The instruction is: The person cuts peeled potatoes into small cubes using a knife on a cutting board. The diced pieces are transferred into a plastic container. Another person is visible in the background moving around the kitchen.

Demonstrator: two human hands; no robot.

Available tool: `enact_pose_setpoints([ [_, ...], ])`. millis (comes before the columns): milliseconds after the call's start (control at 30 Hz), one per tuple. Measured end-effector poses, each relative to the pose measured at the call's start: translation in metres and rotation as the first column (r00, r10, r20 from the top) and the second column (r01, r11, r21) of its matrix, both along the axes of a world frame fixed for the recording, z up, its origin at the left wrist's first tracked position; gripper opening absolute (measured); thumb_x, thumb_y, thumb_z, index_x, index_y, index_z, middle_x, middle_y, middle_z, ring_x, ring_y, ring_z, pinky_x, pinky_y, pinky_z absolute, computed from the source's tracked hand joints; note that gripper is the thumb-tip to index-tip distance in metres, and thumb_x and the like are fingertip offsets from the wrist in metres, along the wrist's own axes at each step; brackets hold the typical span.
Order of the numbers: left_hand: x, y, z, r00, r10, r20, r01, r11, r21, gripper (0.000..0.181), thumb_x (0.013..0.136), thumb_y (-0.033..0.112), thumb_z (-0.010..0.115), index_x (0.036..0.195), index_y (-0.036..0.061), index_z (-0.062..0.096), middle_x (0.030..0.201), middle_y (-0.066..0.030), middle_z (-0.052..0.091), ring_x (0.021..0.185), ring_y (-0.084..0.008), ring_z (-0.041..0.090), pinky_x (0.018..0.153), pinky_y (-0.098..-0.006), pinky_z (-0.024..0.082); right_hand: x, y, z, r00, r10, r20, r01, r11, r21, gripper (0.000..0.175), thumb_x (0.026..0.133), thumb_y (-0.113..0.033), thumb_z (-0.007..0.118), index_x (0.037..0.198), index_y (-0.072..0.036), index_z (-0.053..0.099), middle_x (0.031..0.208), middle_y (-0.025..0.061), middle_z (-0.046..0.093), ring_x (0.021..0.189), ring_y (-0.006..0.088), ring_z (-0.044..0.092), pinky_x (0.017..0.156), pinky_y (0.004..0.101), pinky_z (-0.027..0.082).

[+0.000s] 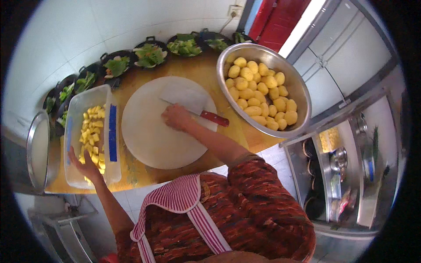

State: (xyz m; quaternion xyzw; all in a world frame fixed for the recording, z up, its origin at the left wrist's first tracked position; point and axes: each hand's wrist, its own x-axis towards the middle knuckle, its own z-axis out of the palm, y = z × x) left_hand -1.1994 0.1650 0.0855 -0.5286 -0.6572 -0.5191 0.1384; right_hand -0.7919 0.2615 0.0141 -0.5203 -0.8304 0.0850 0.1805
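My left hand (86, 167) has its fingers spread over the near end of a clear plastic tub (113, 174) holding cut yellow potato chunks (90, 130), and nothing is in its grasp. On a round white cutting board (151, 141), my right hand (177, 117) rests with curled fingers; whether something is inside them is hidden. Lying flat on the board just beyond that hand is a cleaver (189, 97). Its red handle (215, 118) points right, past the board's rim. A large steel basin (304, 98) full of peeled potatoes (260, 92) stands at the table's right.
Several small black pots with leafy greens (149, 54) line the wall along the back of the wooden table (184, 67). A round metal container (37, 151) is at far left. To the right, below table height, stands a shelf (324, 184) with bowls and bags.
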Motion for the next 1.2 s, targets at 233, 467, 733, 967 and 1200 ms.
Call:
enact_pose_setpoints([
  [233,0.118,-0.061,-0.015,0.647,-0.329,0.688,0.467,0.884,-0.016,0.037,0.093,0.005,0.057,0.129,0.0010,0.054,0.128,-0.0125,0.057,0.119,-0.0242,0.052,0.104,-0.0375,0.040,0.034,-0.058,-0.007,0.969,-0.087,0.231,0.027,0.968,0.249,0.022,0.083,-0.020,0.061,0.103,-0.014,0.065,0.107,0.0090,0.060,0.102,0.0294,0.057,0.087,0.0452,0.044],
  [467,0.206,-0.068,-0.042,-0.439,0.252,0.862,0.884,0.293,0.365,0.048,0.099,0.037,0.051,0.133,0.0046,0.046,0.126,-0.0161,0.052,0.124,-0.0356,0.048,0.102,-0.0582,0.044,0.069,-0.107,-0.026,0.991,-0.077,-0.111,0.083,0.995,0.046,0.021,0.084,-0.026,0.062,0.100,-0.012,0.061,0.099,0.0119,0.057,0.091,0.0290,0.060,0.072,0.0422,0.052],
  [733,0.243,-0.038,-0.045,-0.622,0.449,0.641,0.769,0.504,0.393,0.073,0.096,0.053,0.050,0.144,0.0021,0.028,0.139,-0.0223,0.040,0.131,-0.0415,0.040,0.107,-0.0676,0.033,0.009,-0.090,-0.029,0.968,0.049,-0.248,-0.001,0.981,0.192,0.018,0.082,-0.027,0.064,0.080,-0.009,0.059,0.088,0.0126,0.057,0.070,0.0307,0.059,0.062,0.0439,0.052],
  [967,0.256,-0.041,-0.053,-0.573,0.426,0.700,0.735,0.644,0.210,0.070,0.097,0.053,0.049,0.141,0.0022,0.032,0.138,-0.0231,0.041,0.133,-0.0444,0.037,0.110,-0.0704,0.025,0.065,-0.101,-0.032,0.974,0.215,-0.075,-0.197,0.961,0.194,0.022,0.080,-0.030,0.066,0.082,-0.009,0.061,0.083,0.0136,0.059,0.076,0.0321,0.063,0.062,0.0469,0.053],
  [1200,0.261,-0.053,-0.062,-0.192,-0.013,0.981,0.897,0.403,0.181,0.055,0.099,0.037,0.051,0.142,0.0063,0.035,0.137,-0.0194,0.045,0.124,-0.0345,0.049,0.105,-0.0550,0.041,0.007,-0.117,0.041,0.922,0.333,-0.200,-0.341,0.940,-0.006,0.026,0.080,-0.027,0.064,0.096,-0.006,0.067,0.090,0.0160,0.064,0.085,0.0349,0.065,0.074,0.0490,0.053],
])
